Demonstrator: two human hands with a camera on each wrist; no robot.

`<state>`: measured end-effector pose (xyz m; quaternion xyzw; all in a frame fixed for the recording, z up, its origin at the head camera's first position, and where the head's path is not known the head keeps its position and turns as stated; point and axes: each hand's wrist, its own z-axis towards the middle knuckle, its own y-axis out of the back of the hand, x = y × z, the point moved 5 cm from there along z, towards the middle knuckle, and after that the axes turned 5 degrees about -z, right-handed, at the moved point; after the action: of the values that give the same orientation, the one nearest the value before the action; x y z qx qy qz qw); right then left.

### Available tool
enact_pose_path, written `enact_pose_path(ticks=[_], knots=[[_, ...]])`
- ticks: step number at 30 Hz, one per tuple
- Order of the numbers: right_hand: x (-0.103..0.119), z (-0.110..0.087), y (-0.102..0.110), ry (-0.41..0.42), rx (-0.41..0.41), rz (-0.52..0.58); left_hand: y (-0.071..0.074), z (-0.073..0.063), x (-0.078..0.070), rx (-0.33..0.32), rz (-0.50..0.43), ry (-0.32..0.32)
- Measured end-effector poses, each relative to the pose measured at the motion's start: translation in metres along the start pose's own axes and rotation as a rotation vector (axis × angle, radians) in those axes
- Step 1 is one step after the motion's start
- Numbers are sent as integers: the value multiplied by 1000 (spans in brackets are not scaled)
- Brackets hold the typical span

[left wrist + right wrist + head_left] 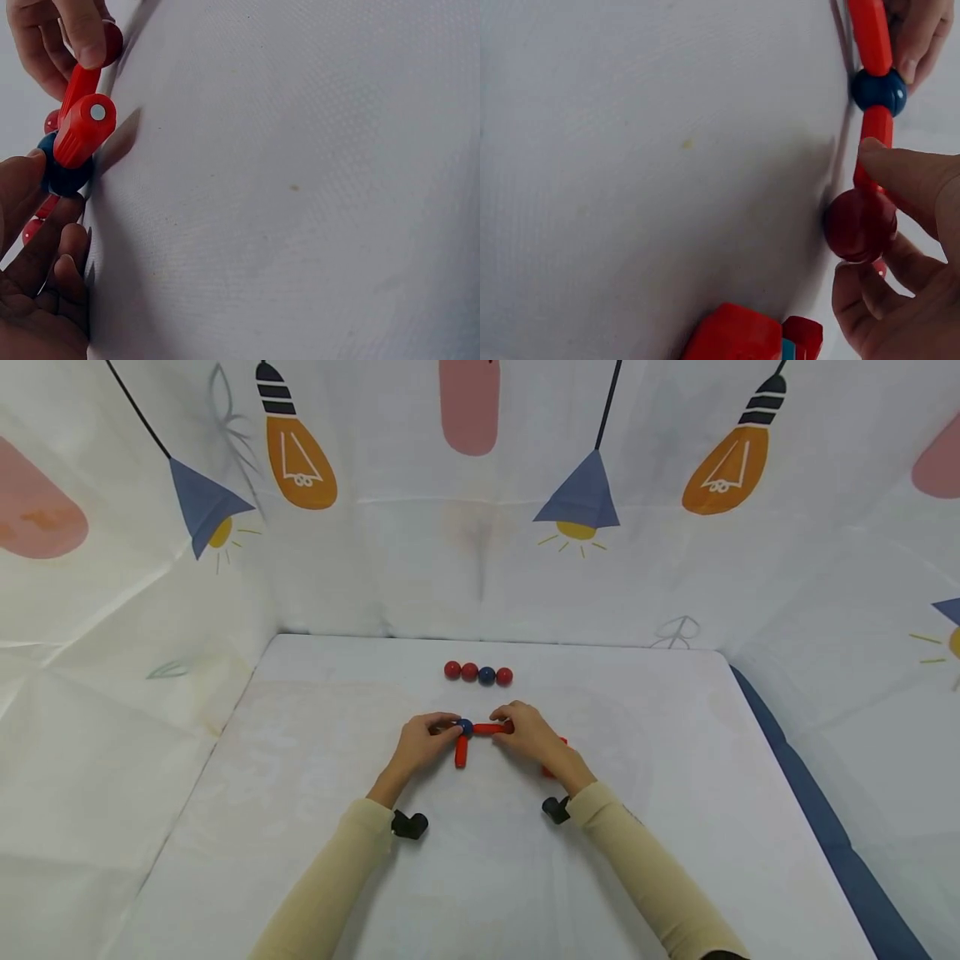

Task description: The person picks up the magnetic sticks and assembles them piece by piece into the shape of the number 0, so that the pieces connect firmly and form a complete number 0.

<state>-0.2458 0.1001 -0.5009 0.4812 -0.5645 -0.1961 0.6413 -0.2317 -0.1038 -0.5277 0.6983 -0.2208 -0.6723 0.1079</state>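
A small magnetic-looking build lies on the white table. At its middle is a blue ball [465, 727], pinched by my left hand [422, 742] between thumb and finger. One red rod [461, 752] points from the ball toward me, with a pale round tip in the left wrist view. Another red rod [877, 131] runs right from the blue ball to a dark red ball [859, 225]. My right hand [527, 735] pinches this rod near the dark red ball, its thumb lying on the rod. What lies behind my left fingers is partly hidden.
Farther back sits a row of three red balls [469, 672] and one blue ball [487, 676]. More red rods [735, 334] lie beside my right wrist, partly covered by it in the head view. A printed white curtain [420, 568] stands behind the table.
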Motion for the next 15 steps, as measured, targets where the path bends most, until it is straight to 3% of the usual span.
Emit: enact_pose_path(ticks=[11, 15], knots=[[-3, 7, 1, 24, 76, 14, 0, 2, 0, 18, 13, 16], [-1, 7, 2, 33, 79, 23, 3, 5, -3, 77, 45, 23]])
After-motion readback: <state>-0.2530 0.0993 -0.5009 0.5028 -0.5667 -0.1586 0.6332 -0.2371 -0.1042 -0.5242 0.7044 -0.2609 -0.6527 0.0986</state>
